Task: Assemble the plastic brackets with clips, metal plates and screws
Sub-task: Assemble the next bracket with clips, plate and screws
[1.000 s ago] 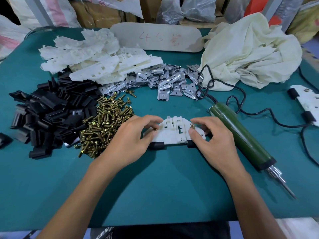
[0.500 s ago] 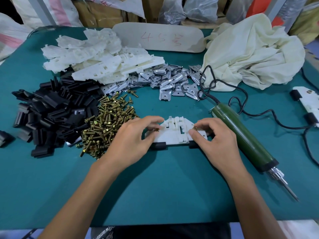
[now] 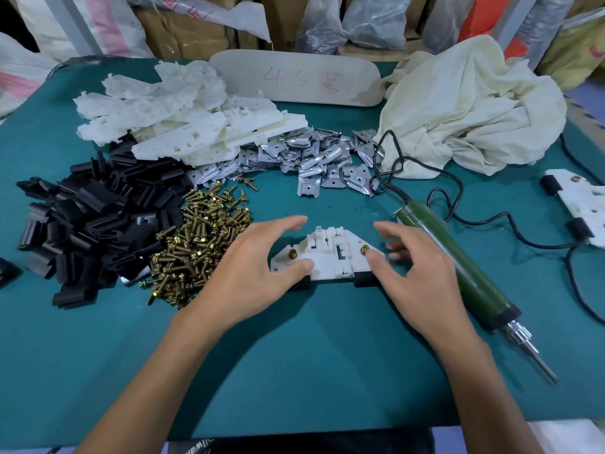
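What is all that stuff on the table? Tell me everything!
centre bracket: one, white, front middle
seated screws: two, brass, in its ends
bracket pile: many, white, far left
clip pile: many, black, left
screw pile: many, brass, right of the clips
metal plates: many, silver, behind the middle
screwdriver: one, green, right
cloth: one, cream, far right
board: one, pale, red writing, far edge
finished bracket: one, white, right edge
table: one, teal, underneath everything
left hand: one, bare, thumb on centre bracket
right hand: one, bare, fingertip beside right screw
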{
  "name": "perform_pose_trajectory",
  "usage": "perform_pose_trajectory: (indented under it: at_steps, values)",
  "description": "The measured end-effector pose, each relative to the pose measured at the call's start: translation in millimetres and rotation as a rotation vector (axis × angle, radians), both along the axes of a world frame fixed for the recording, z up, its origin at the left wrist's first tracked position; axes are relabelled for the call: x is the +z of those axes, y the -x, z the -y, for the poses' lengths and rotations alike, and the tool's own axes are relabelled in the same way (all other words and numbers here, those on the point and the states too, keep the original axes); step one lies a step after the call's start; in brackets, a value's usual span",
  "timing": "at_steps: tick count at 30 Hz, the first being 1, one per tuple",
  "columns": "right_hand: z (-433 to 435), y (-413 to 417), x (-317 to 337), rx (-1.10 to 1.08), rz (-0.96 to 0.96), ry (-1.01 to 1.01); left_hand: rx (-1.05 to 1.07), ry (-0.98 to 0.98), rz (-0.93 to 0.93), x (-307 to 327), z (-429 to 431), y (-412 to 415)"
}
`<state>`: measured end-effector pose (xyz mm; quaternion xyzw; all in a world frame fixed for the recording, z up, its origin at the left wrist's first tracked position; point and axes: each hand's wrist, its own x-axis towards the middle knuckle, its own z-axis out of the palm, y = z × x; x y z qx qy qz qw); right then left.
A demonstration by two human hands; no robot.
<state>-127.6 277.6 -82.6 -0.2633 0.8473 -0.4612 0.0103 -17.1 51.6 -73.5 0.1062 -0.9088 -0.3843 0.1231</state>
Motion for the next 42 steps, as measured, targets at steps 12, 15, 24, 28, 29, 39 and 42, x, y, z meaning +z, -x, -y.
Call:
perform_pose_trajectory:
  at_steps: [12, 15, 24, 28, 29, 39, 42]
  values:
    - [-71, 31, 36, -0.195, 0.14, -0.767, -0.022, 0.042, -0.088, -15, -23, 25]
    - [-67, 33, 30, -0.208, 0.097, -0.767, -0.068, 0.184, 0.061, -20, -24, 25]
    - [-55, 27, 62, -0.304, 0.645, 0.494, -0.074, 0.215, 0.017, -25, -25, 23]
    - [-20, 34, 83, -0.172, 0.654, 0.906, -0.072, 0.197, 0.005, -26, -24, 23]
    - [-10, 36, 88, -0.168, 0.637, 0.967, -0.073, 0.193, 0.001, -26, -24, 22]
    - [48, 38, 88, -0.141, 0.261, 0.891, -0.098, 0.19, 0.019, -25, -22, 23]
    - [52, 38, 85, -0.12, 0.23, 0.863, -0.096, 0.186, 0.018, -25, -22, 24]
